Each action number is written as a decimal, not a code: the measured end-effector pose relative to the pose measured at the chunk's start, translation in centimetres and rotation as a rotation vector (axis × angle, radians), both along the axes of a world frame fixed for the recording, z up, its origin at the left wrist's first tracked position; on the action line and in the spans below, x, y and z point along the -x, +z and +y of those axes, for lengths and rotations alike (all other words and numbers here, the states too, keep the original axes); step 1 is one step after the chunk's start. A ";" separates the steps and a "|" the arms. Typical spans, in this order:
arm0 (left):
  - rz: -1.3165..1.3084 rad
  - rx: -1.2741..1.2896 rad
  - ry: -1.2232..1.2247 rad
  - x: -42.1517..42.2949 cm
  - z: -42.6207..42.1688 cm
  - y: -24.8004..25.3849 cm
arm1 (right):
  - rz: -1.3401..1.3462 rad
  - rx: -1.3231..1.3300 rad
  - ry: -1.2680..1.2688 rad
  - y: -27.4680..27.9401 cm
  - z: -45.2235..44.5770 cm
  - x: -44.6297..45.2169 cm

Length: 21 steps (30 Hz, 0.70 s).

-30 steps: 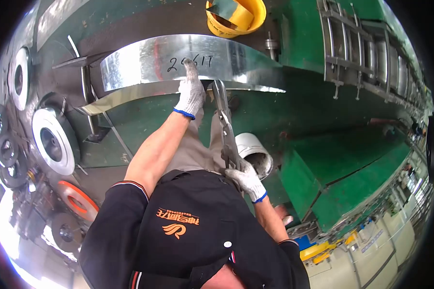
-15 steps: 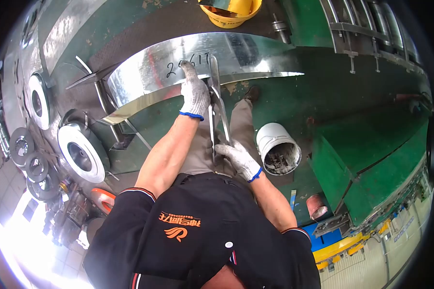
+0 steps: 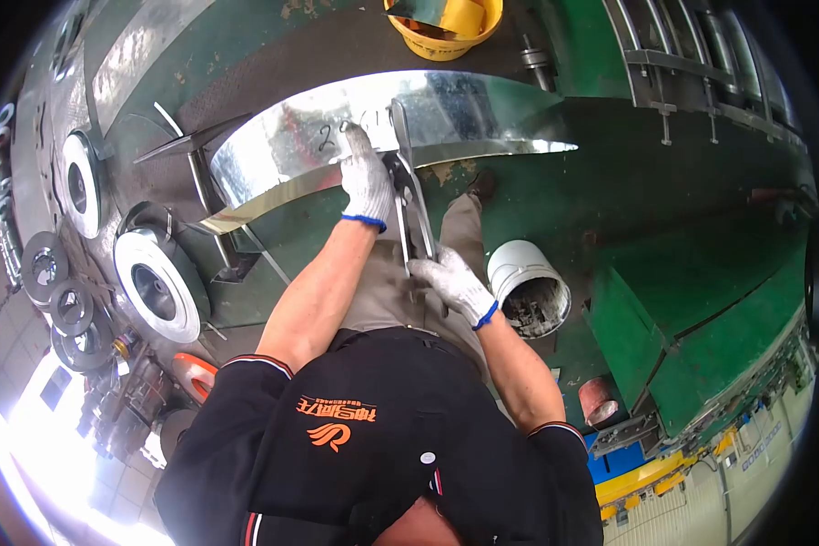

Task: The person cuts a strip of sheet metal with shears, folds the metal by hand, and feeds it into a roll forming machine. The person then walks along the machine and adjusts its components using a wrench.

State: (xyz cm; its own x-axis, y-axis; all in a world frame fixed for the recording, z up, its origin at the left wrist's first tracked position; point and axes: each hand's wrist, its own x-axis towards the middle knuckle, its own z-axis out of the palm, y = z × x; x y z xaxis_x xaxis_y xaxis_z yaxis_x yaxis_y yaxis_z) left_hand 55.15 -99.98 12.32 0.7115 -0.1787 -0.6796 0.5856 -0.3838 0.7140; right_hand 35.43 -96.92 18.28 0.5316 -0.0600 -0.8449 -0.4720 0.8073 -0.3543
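Shiny, curved metal sheet (image 3: 287, 127) above the green floor (image 3: 532, 205), near edge gripped by knit-gloved left hand (image 3: 368, 185), gloved right hand (image 3: 455, 284) closed on long steel clamp (image 3: 417, 214), probably locking pliers, one jaw over the sheet's face, round white bucket (image 3: 521, 270) nearby.

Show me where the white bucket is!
In the head view, the white bucket is right of centre, on the green floor between the right hand and the green box.

A hand could pass between the curved sheet (image 3: 464, 109) and white bucket (image 3: 517, 262), which stands right of the right hand (image 3: 456, 287).
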 end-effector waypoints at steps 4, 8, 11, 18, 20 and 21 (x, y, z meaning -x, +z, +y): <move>0.043 0.023 0.028 -0.2 0.4 0.1 | -0.011 -0.046 -0.111 0.0 -0.7 -1.0; 0.074 0.160 0.086 -0.7 0.9 -0.9 | 0.074 0.230 -0.052 -2.6 3.1 -2.6; 0.134 0.293 0.132 -0.9 1.3 -1.0 | 0.006 0.218 -0.121 -1.7 3.5 -3.1; 0.165 0.041 -0.101 -1.1 2.6 3.0 | -0.053 -0.233 -0.120 0.7 -0.7 -1.2; 0.159 0.122 -0.034 -1.0 1.9 3.8 | -0.114 -0.195 -0.171 0.4 -0.2 -0.7; 0.152 0.097 -0.068 -1.2 2.0 4.3 | -0.174 -0.161 -0.225 0.2 -0.1 -0.5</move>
State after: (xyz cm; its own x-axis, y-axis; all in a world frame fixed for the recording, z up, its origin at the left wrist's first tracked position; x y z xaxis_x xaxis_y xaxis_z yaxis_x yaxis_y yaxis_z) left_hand 56.36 -98.01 16.62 0.5862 -0.2931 -0.7553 0.6643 -0.3597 0.6552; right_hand 35.90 -96.98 18.52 0.6572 -0.0649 -0.7509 -0.2190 0.9368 -0.2727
